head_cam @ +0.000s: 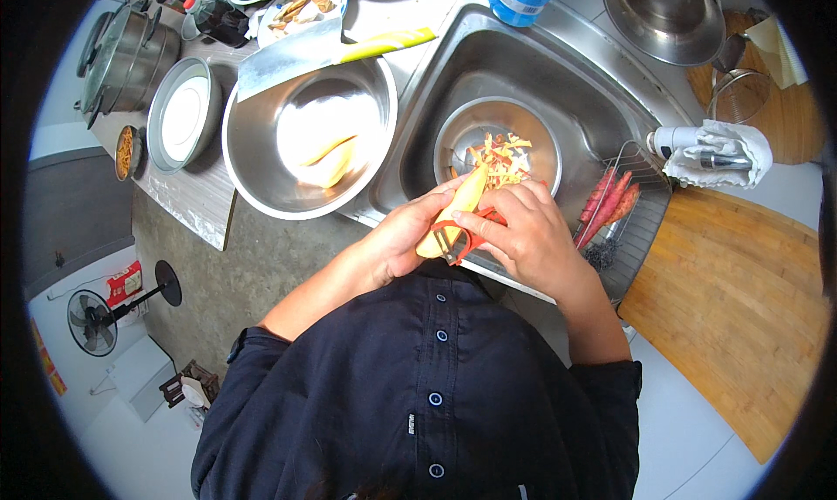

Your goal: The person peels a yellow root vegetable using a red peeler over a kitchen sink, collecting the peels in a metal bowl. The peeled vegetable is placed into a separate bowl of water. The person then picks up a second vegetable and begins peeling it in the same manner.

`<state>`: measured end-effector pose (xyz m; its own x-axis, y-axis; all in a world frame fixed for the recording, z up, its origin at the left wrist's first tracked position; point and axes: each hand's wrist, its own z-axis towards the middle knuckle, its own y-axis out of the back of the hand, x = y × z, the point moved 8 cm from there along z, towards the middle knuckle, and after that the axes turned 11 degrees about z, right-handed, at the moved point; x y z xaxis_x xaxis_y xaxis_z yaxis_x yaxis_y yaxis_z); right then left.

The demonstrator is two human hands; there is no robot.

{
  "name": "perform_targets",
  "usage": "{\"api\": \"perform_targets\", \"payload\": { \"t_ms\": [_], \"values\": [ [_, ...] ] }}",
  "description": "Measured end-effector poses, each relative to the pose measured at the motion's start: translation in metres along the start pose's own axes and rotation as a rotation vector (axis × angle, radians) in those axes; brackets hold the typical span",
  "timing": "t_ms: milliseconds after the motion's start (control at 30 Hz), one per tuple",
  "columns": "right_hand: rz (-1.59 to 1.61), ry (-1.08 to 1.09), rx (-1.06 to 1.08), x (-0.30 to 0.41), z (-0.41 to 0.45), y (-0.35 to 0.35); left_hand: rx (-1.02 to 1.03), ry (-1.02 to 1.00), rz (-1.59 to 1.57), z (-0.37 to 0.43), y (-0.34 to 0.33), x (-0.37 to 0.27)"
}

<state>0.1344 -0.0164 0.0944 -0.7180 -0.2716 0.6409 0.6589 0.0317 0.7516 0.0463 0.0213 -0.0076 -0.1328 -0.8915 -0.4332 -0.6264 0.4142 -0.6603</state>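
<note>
My left hand grips a peeled yellow sweet potato, held at a slant over the sink's near edge. In my right hand is a red-handled peeler, its blade lying against the lower end of the sweet potato. Beyond both hands a steel bowl sits in the sink, with red and yellow peelings in it. Several unpeeled red sweet potatoes lie in a wire rack at the sink's right side. Peeled sweet potato rests in a large steel basin to the left.
A cleaver with a yellow-green handle lies across the large basin's far rim. Right of the sink is a wooden board. A blue bottle stands behind the sink. A steamer pot and a bowl are at far left.
</note>
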Motion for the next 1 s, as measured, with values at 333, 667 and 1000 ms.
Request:
{"api": "perform_targets", "payload": {
  "t_ms": [333,667,1000],
  "values": [
    [0.046,-0.005,-0.022,-0.008,0.008,0.006,0.018,-0.111,0.135,0.005,0.006,-0.002],
    [0.019,-0.097,-0.099,-0.063,0.003,0.008,-0.089,-0.068,0.266,-0.007,0.016,-0.009],
    [-0.271,-0.436,-0.190,-0.164,-0.065,0.019,-0.015,0.005,0.194,-0.004,0.020,0.001]
  ]
}}
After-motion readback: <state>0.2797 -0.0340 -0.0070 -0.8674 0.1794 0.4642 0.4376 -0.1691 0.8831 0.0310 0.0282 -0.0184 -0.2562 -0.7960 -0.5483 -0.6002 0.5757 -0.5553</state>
